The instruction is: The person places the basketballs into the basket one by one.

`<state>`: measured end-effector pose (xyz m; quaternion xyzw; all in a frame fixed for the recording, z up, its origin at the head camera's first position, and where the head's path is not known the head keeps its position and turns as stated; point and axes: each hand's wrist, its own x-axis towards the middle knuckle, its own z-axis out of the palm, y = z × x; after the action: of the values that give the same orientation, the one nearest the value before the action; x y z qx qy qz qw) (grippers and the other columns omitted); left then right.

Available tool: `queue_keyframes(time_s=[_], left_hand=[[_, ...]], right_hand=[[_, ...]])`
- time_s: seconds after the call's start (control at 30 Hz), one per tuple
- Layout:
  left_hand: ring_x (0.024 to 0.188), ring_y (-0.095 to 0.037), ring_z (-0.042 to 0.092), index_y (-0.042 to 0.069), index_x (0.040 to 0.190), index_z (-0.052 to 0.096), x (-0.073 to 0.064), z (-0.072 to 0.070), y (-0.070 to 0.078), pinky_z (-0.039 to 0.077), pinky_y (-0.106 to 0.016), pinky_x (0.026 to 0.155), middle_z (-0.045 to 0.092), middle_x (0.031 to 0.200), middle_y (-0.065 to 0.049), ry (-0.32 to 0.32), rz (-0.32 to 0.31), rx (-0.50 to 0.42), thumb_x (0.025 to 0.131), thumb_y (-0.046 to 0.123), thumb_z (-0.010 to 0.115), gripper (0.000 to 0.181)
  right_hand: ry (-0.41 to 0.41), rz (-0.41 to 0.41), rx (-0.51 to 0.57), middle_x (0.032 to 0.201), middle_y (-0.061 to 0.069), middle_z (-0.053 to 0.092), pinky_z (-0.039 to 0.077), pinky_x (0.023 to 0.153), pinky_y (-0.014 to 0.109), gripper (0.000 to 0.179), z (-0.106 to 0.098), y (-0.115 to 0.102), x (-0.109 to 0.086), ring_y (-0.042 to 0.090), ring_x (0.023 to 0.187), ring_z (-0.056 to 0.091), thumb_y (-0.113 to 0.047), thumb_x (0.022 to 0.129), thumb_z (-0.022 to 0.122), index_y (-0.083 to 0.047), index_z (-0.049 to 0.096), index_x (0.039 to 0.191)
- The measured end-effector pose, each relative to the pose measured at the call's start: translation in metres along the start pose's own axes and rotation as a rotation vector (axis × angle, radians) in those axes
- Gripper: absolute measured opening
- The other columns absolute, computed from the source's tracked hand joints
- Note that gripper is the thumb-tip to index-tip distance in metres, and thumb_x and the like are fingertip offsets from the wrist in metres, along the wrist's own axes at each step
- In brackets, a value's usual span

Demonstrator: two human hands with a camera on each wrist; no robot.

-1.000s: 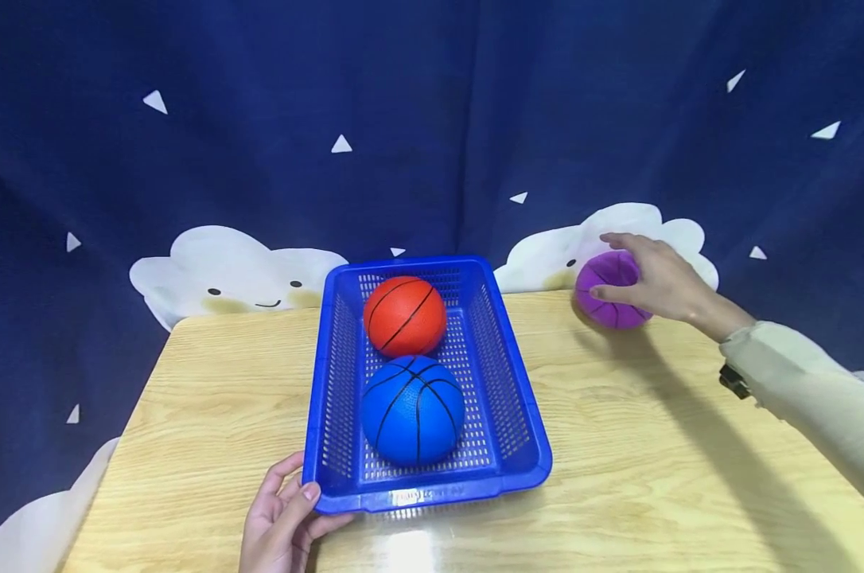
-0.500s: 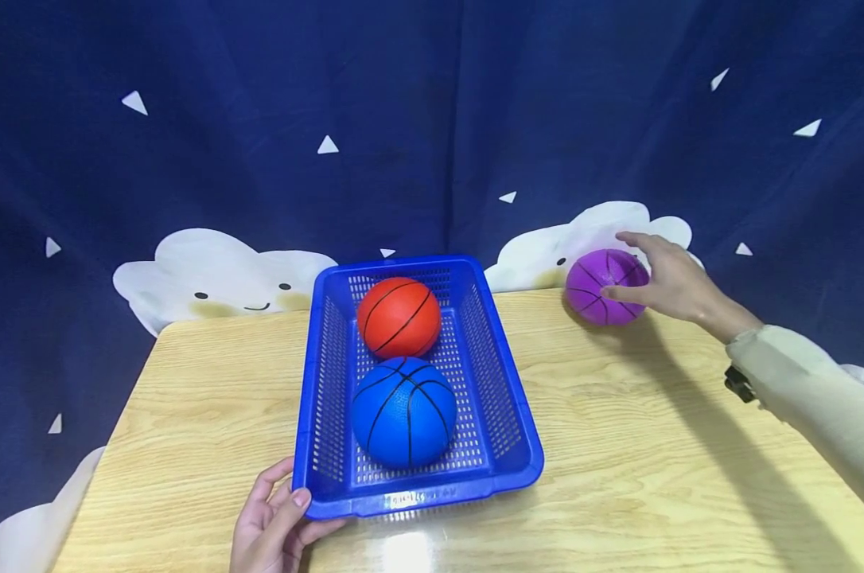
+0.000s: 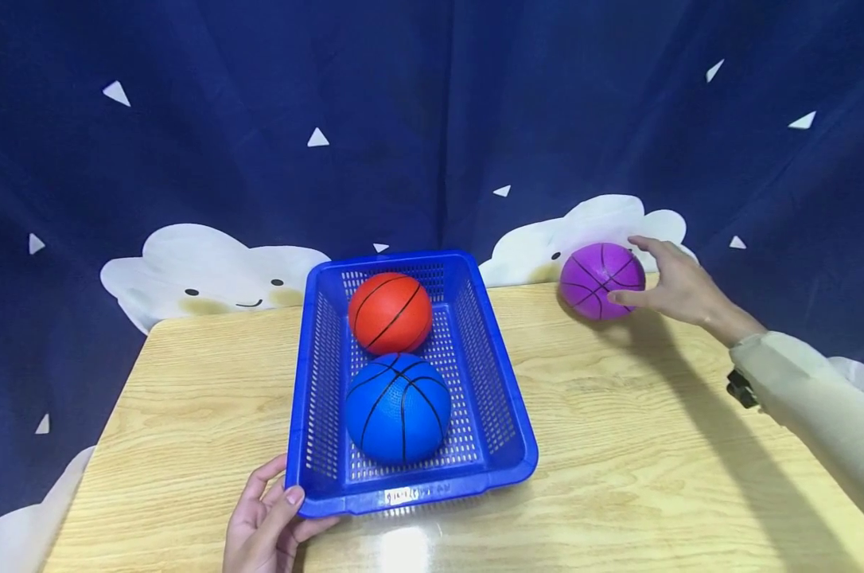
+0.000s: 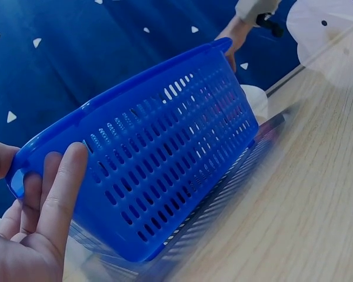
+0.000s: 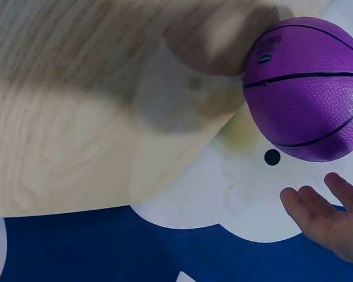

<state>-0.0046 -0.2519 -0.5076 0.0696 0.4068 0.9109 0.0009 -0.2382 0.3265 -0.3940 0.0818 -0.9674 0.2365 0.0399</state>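
My left hand [image 3: 260, 521] grips the near left corner of a blue plastic basket [image 3: 475, 482], thumb on the rim and fingers beneath it. Inside the basket sit two small basketballs, a red one [image 3: 391, 313] at the far end and a blue one [image 3: 398, 410] nearer me. A purple basketball [image 3: 593, 274] rests at the table's back edge. Just right of it hovers my right hand [image 3: 683, 290], fingers spread and thumb overlapping the ball in the head view. In the right wrist view, the fingers [image 5: 315, 205] show a gap from the purple ball.
A light wood table [image 3: 582, 446] carries the basket and the purple ball. Directly behind its back edge hangs a dark blue curtain [image 3: 403, 119] with white clouds and triangles. A small black device [image 3: 741, 388] is worn at the right sleeve.
My right hand has drawn slightly right from the purple ball, uncovering more of it, and the ball's seams have turned. The left hand keeps its hold on the basket. The head view has shifted slightly.
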Motion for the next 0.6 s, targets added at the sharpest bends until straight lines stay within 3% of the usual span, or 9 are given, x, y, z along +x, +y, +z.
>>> queue_keyframes(time_s=[0.6], left_hand=[[0.106,-0.036,0.078,0.007,0.141,0.061,0.001,0.000,0.000,0.069,-0.050,0.085,0.074,0.130,-0.022,-0.005,0.001,-0.014,0.108,-0.017,0.036,0.047]], right_hand=[[-0.011,0.049,0.123,0.163,0.042,0.031,0.037,0.117,0.081,0.124,0.020,0.012,0.002,0.060,0.143,0.037,-0.031,0.080,0.097,0.012,0.019,0.166]])
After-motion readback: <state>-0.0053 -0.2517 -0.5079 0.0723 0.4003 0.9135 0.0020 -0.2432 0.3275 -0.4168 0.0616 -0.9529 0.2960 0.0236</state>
